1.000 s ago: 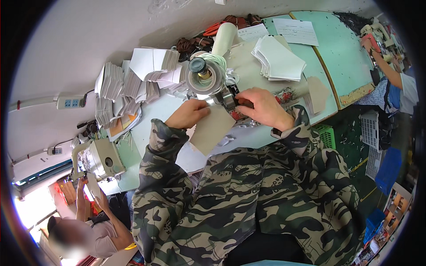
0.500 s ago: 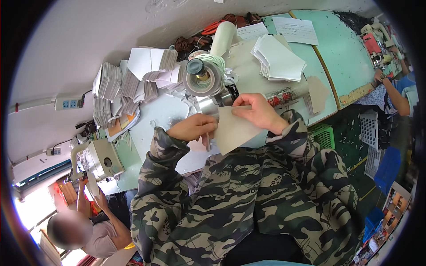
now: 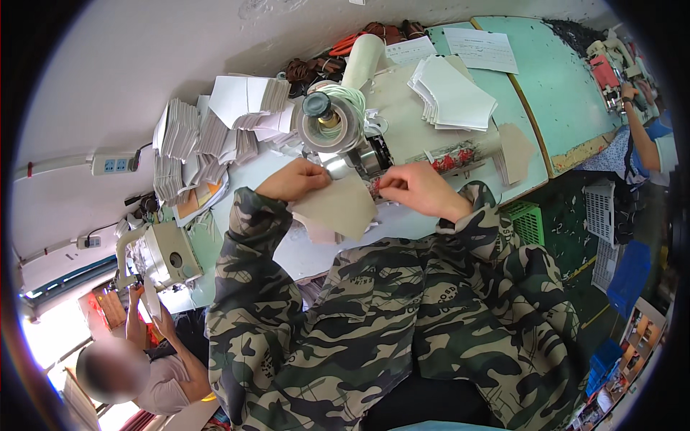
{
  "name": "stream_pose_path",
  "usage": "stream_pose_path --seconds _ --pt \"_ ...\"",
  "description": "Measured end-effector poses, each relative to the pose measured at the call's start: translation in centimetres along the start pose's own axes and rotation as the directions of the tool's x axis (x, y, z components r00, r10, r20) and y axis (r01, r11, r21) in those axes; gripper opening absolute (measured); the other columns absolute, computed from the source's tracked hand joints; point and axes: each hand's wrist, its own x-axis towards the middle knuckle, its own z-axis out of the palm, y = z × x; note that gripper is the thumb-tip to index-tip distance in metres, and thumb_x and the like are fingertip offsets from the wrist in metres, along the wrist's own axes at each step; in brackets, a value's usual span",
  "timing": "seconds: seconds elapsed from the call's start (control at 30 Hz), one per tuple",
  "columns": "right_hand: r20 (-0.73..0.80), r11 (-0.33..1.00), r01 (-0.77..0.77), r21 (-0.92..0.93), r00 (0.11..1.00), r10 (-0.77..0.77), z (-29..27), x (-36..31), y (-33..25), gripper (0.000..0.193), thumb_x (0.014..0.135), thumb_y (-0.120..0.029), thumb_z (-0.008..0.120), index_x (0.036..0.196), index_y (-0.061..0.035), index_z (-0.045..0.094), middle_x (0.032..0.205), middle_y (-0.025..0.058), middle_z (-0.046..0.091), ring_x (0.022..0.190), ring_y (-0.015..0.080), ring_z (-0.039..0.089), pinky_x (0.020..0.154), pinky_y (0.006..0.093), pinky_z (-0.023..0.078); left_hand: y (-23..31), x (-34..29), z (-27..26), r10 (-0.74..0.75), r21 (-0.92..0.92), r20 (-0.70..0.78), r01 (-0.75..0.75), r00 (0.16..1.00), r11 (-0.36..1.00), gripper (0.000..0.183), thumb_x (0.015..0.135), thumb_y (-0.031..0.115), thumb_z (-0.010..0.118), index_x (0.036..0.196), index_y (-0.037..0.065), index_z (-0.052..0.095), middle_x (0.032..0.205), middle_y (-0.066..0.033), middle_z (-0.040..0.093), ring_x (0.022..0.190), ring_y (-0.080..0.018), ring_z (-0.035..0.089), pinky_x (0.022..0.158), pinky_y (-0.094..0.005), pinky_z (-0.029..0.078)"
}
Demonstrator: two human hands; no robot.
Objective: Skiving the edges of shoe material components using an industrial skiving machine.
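Note:
My left hand [image 3: 293,179] is closed on the upper left edge of a flat beige sheet piece [image 3: 336,206], which looks like leather or card. The piece lies tilted in front of the machine [image 3: 332,128], whose dark round knob and coil of pale green cord rise just beyond it. At the piece's right edge is my right hand [image 3: 422,189], thumb and fingers drawn together. Whether those fingertips grip the edge is hard to make out. More beige material [image 3: 318,231] shows beneath the piece at its lower left.
Stacks of cut pieces [image 3: 180,136] stand at the back left. A fanned white pile [image 3: 453,93] lies beyond my right hand, beside a red-flecked roller [image 3: 453,156]. One person [image 3: 154,373] works at the lower left, another [image 3: 647,144] at the right. A green crate [image 3: 525,221] stands below the table.
The beige piece has moved left and turned in front of the machine. My left hand has shifted left and up with it; my right hand has slid to its right edge.

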Motion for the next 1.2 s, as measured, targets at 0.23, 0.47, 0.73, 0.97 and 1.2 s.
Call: stream_pose_path --seconds 0.23,0.47,0.73,0.97,1.2 --pt "-0.045 0.990 0.072 -0.123 0.996 -0.078 -1.6 1.2 -1.2 0.030 0.082 -0.015 0.074 0.106 0.0023 0.066 0.086 0.0132 0.072 0.075 0.0232 0.069 0.071 0.0325 0.054 0.7 0.9 -0.8 0.038 0.070 -0.047 -0.035 0.998 0.997 0.020 0.092 0.018 0.061 0.091 -0.001 0.069 0.076 0.0011 0.063 0.071 -0.0080 0.054 0.068 -0.0257 0.044" --pt "-0.023 0.828 0.170 -0.535 0.976 -0.216 -5.1 3.5 -1.8 0.035 0.076 -0.020 0.072 0.107 -0.0030 0.069 0.095 0.0128 0.071 0.087 0.0356 0.067 0.080 0.0413 0.054 5.3 1.3 3.4 0.361 0.369 -0.248 -0.257 0.899 0.893 0.023 0.091 0.021 0.060 0.094 0.000 0.068 0.078 -0.0115 0.066 0.073 -0.0228 0.063 0.069 -0.0378 0.050" --pt "-0.378 0.533 -0.007 -0.846 0.713 -0.591 -10.7 -0.1 -3.0 0.023 0.077 -0.015 0.072 0.098 -0.0066 0.069 0.088 0.0106 0.067 0.084 0.0317 0.065 0.074 0.0432 0.052 -10.2 0.4 3.2 0.038 0.758 -0.494 0.408 0.869 0.508 0.034 0.086 0.040 0.071 0.104 0.011 0.068 0.091 -0.0161 0.070 0.085 -0.0354 0.068 0.072 -0.0460 0.054" --pt "-0.301 0.916 0.199 -0.347 0.902 -0.310 -2.2 -1.9 -0.6 0.025 0.080 -0.020 0.074 0.100 -0.0052 0.068 0.085 0.0115 0.067 0.077 0.0294 0.066 0.068 0.0397 0.051 -12.8 0.7 5.0 0.178 0.747 -0.502 0.321 0.847 0.582 0.039 0.079 0.034 0.076 0.107 0.009 0.065 0.093 -0.0121 0.068 0.082 -0.0364 0.067 0.069 -0.0479 0.052" --pt "-0.099 0.984 0.145 -0.099 0.983 -0.155 -0.5 -2.1 0.1 0.026 0.082 -0.018 0.075 0.102 -0.0031 0.068 0.085 0.0121 0.070 0.073 0.0248 0.069 0.067 0.0336 0.053 -11.7 -3.3 2.4 0.118 0.550 -0.413 0.144 0.903 0.823 0.023 0.086 0.024 0.070 0.101 0.007 0.064 0.072 -0.0077 0.060 0.061 -0.0233 0.064 0.055 -0.0394 0.050"
